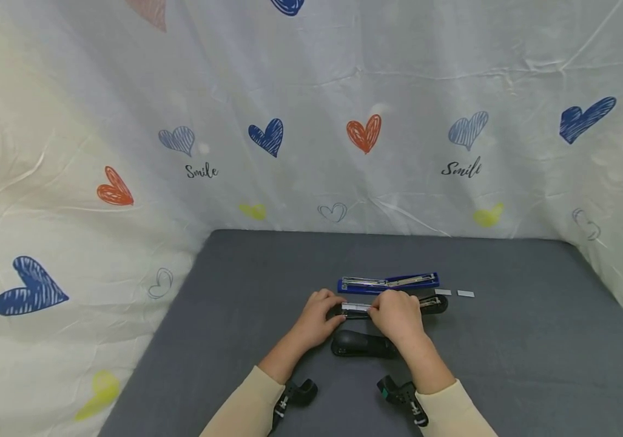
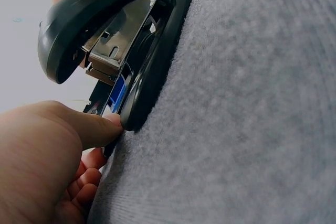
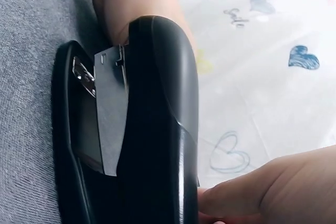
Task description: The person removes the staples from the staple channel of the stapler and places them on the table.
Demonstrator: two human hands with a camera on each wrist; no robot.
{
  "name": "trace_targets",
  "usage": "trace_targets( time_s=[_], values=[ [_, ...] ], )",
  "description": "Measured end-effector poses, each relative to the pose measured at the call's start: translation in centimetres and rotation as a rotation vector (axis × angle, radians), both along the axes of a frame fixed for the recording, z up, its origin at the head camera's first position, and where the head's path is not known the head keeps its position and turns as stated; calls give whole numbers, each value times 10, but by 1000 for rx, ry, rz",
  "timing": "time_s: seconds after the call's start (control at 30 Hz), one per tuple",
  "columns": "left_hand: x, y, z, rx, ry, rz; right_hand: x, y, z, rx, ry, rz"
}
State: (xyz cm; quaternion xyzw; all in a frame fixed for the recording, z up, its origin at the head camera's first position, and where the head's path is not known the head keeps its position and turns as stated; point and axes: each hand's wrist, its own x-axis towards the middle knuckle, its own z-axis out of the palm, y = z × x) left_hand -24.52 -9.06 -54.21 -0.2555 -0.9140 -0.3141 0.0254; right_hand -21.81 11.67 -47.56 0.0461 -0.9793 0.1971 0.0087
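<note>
While open, black stapler (image 1: pixel 356 314) in left fingers (image 1: pixel 326 296).

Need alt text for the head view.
A person's left hand holds the left end of an opened black stapler on a gray table; the right hand covers its middle. An opened blue stapler lies just beyond, two small pale strips to the right, another black stapler nearer the camera.

Near black stapler (image 1: pixel 360 344): smooth plastic cover, softly glossy; shiny metal magazine.
Opened black stapler (image 1: pixel 439 306): dark plastic, bright metal rail.
Blue stapler (image 1: pixel 390 283): smooth body, shiny metal rails.
Small strips (image 1: pixel 466 294): metallic-looking.
Tabletop covering (image 1: pixel 508 352): matt grey cloth, fuzzy up close.
Backdrop (image 1: pixel 311 79): creased sheet, faintly glossy; cloth or plastic unclear.
Sleeves (image 1: pixel 251 403): matt cloth.
</note>
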Motion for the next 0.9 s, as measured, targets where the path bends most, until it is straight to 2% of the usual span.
trace_targets(
  time_s=[0.2, 0.4, 0.63, 0.8, 0.9],
  values=[
    [0, 0, 1, -1, -1, 1, 1, -3, 0, -79, -5, -74],
    [0, -1, -1, 9, 9, 1, 1, -5, -1, -117, 22, -99],
    [1, -1, 0, 15, 0, 1, 0, -6, -2, -265, 15, -77],
    [2, -1, 2, 15, -4, 0, -1, -5, -3, -242, 41, -26],
    [2, 0, 1, 15, -5, 4, -1, -2, -2, -233, 28, -9]
  ],
)
